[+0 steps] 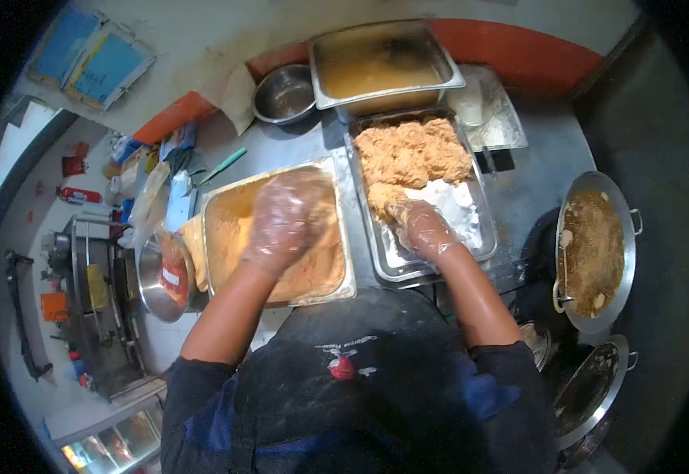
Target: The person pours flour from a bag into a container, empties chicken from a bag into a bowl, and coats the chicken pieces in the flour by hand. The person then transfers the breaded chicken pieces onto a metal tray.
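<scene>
My left hand point(288, 217), in a clear plastic glove, is over the pan of orange-tan breading point(313, 272). Motion smears its fingers, so I cannot make out whether it holds anything. In the metal tray point(483, 229) to the right, my gloved right hand point(426, 229) has its fingers closed on a piece of breaded chicken point(386, 197). That piece sits at the near left end of the heaped breaded chicken point(416, 150). Bare, floury metal shows in the tray's near part, around my right hand.
Behind the tray stands a deep pan of cloudy yellowish liquid point(384, 71), beside a round metal bowl point(283, 95). A green-handled knife point(224, 166) lies at the back left. Right of the table, a wide pan of bubbling oil point(593, 253) holds frying pieces. A bowl with red contents point(172, 276) is at left.
</scene>
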{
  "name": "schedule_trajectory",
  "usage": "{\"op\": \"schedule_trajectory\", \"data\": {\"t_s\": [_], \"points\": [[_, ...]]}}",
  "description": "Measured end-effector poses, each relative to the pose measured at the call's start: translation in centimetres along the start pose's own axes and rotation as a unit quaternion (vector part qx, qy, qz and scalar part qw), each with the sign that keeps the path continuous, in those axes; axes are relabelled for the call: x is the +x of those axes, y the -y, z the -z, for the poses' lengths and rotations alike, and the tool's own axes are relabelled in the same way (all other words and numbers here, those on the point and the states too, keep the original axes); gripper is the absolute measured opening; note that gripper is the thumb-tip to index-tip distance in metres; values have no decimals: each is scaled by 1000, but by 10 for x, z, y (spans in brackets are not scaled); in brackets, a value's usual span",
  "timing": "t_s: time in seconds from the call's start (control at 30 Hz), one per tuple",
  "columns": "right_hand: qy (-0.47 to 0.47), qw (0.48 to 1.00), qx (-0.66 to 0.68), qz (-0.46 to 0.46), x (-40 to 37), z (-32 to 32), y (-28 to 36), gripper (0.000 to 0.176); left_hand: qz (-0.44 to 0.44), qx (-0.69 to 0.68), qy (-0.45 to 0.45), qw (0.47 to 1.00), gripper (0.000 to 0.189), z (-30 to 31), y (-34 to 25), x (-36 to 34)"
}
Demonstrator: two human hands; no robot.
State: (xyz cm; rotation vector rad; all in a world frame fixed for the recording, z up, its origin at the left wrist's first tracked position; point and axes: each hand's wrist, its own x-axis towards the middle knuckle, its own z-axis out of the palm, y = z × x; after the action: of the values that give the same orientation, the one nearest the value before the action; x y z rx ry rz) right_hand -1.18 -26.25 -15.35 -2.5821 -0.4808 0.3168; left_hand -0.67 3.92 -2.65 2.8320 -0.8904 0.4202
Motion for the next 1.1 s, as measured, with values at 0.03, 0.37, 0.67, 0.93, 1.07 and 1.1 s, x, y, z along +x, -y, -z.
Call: {"op": "schedule_trajectory", "data": {"t_s": [0.03, 0.37, 0.67, 0.93, 1.07, 1.1], "points": [[-39, 998, -43, 32, -1, -19, -18, 35, 84, -4, 53, 995, 56, -3, 16, -24], [-228, 940, 57, 249, 40, 43, 150, 34, 54, -109, 514, 849, 80, -64, 8, -69], [-128, 963, 35, 235, 41, 10, 180, 37, 60, -158, 410, 896, 49, -63, -15, -59], [-90, 982, -63, 152, 15, 11, 206, 44, 176, -332, 365, 852, 65, -21, 59, -84], [-4, 992, 43, 117, 19, -11, 202, 48, 161, -650, 165, 724, 75, -6, 68, -122], [-18, 992, 98, 74, 20, -14, 203, 50, 185, -653, 181, 711, 77, 0, 68, -126]]}}
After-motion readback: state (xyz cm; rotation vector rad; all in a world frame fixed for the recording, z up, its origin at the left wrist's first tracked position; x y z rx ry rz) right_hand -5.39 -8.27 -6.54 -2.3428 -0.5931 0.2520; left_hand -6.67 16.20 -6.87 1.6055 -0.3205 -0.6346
